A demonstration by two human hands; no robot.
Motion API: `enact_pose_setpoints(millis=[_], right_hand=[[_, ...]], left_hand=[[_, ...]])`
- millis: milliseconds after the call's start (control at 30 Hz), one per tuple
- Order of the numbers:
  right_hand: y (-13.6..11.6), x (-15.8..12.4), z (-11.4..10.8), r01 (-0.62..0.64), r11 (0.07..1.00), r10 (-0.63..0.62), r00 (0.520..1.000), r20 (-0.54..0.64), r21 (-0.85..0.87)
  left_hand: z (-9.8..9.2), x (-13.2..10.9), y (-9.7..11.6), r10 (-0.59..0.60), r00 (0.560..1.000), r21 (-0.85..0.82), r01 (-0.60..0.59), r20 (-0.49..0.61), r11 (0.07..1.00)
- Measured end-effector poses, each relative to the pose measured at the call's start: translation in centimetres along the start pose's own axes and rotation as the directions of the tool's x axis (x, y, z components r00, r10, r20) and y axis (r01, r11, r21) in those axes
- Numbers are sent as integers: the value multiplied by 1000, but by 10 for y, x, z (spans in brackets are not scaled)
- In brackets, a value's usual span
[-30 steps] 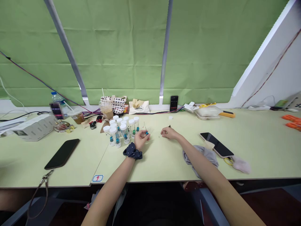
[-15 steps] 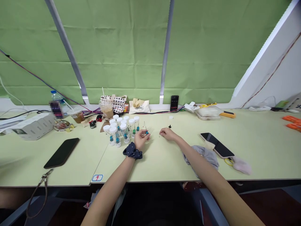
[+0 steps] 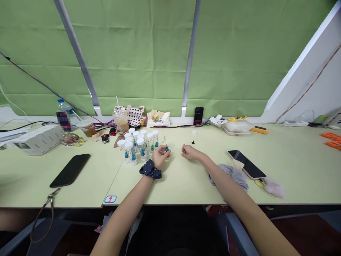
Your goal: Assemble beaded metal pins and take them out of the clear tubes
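Holds a blue-beaded wire piece (image 3: pixel 166 149) clamped in the left hand (image 3: pixel 160 155), low over the surface (image 3: pixel 176 181), just beside the capped vials (image 3: pixel 137 144). Rests the right hand (image 3: pixel 189 152) nearby, fingers curled shut, contents too small to tell.

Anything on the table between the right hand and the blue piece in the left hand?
Nothing visible stands between the right hand and the blue piece in the left hand; the vials stand left of both.

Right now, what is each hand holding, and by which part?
Left hand pinches a blue-beaded wire piece at its bead end, wire sticking up. Right hand: fingers curled, any hold too small to tell.
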State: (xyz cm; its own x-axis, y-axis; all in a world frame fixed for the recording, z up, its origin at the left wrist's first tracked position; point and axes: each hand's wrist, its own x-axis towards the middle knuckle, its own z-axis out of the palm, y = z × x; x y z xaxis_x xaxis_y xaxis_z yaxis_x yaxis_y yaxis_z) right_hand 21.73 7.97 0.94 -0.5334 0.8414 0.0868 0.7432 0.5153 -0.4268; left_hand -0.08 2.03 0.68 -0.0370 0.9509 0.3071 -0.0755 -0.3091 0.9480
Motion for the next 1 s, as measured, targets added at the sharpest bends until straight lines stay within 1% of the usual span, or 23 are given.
enact_pose_setpoints(millis=[100, 233, 333, 467, 567, 667, 800, 867, 933, 1000], right_hand=[[-3, -1, -1, 12, 1000, -12, 1000, 24, -2], [-3, 1, 0, -25, 1000, 25, 1000, 13, -5], [-2, 4, 0, -41, 997, 39, 999, -26, -67], [-3, 5, -3, -78, 977, 57, 992, -110, -199], [-3, 3, -4, -125, 961, 94, 987, -133, -247], [-1, 2, -3, -141, 966, 116, 985, -125, -218], [1, 2, -4, -120, 978, 98, 986, -132, -172], [-1, 2, -6, -146, 979, 127, 983, -136, -142], [-3, 2, -10, -162, 984, 150, 978, -143, -76], [-4, 1, -12, -139, 990, 139, 977, -159, 10]], left_hand=[[0, 0, 1, 1, 1000, 2, -1, 4, 1000], [0, -1, 1, -6, 1000, 4, 6, 8, 1000], [0, -1, 2, -10, 1000, 1, 10, 4, 1000], [0, -1, 4, -11, 1000, -2, 11, 2, 1000], [0, -1, 4, -16, 1000, -2, 16, 4, 1000], [0, -1, 3, -9, 1000, -4, 9, 1, 1000], [-1, 0, 2, -12, 1000, -1, 12, -5, 1000], [-1, 0, 2, -12, 1000, 0, 12, -5, 1000], [0, -1, 3, -13, 1000, 2, 13, -4, 1000], [0, -1, 4, -13, 1000, 5, 13, -4, 1000]])
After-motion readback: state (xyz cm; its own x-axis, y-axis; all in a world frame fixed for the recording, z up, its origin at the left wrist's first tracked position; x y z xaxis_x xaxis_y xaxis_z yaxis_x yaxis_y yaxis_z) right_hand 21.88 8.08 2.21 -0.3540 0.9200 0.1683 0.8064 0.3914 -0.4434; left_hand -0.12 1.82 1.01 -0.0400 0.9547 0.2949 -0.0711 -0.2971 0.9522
